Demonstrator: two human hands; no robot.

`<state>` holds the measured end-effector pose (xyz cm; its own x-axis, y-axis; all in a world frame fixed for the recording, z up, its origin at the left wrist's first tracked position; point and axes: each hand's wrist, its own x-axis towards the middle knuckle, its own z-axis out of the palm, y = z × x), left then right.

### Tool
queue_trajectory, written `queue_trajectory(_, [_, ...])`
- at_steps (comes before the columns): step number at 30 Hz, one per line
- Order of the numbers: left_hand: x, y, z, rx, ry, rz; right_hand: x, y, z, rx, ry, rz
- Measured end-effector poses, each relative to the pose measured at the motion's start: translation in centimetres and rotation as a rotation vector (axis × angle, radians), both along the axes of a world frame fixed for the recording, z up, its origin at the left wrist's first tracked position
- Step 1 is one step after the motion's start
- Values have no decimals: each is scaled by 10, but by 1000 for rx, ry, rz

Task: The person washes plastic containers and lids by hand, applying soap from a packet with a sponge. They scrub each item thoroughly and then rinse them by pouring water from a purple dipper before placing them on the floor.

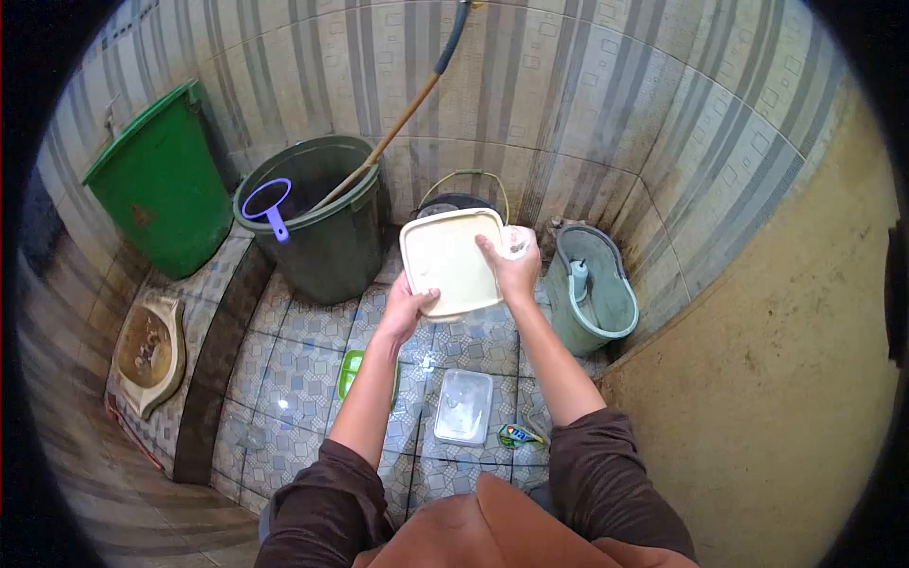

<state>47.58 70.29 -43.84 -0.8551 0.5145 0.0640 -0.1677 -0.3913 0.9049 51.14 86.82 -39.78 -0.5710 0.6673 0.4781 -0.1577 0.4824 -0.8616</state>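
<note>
A cream, square plastic lid with rounded corners is held up in front of me, its flat face toward me. My left hand grips its lower left corner, thumb on the face. At the upper right edge, my right hand is closed with its thumb over the lid. A whitish, crumpled wad shows in that hand; I cannot tell what it is. On the tiled floor below are a clear plastic container, a green plastic tray and a small green and yellow packet.
A large dark bin holds a purple dipper and a hose. Behind the lid stands a handled bucket. A grey-green bucket is at right, a squat toilet on the left step beside a green board-like panel.
</note>
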Motion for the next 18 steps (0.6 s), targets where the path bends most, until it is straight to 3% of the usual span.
queue_trajectory(1, [3,3,2,-5,10,-16,-2,1,-9,-5,10,-16])
queue_trajectory(3, [7,8,7,61,11,-114,-6,-2,-26,360,6,-354])
queue_trajectory(4, [10,11,8,121,85,-152,2,-11,-28,401,-110,-148])
queue_trajectory(6, [8,12,1,107,70,-178,10,-40,-31,622,-15,15])
queue_trajectory(7, [10,13,0,92,47,-194,6,-49,-30,436,200,275])
queue_trajectory(9, [15,15,-7,137,-49,-201,1,-52,-35,439,91,237])
queue_trajectory(11, [26,21,-15,-30,-193,-282,-4,-28,-34,496,6,110])
queue_trajectory(13, [49,32,-14,-215,-96,-318,-3,-10,-23,490,-113,-110])
queue_trajectory(17, [63,40,7,180,-236,-109,9,-38,-21,541,34,226])
queue_trajectory(18, [48,34,0,248,-277,-35,13,-48,-22,563,-80,330])
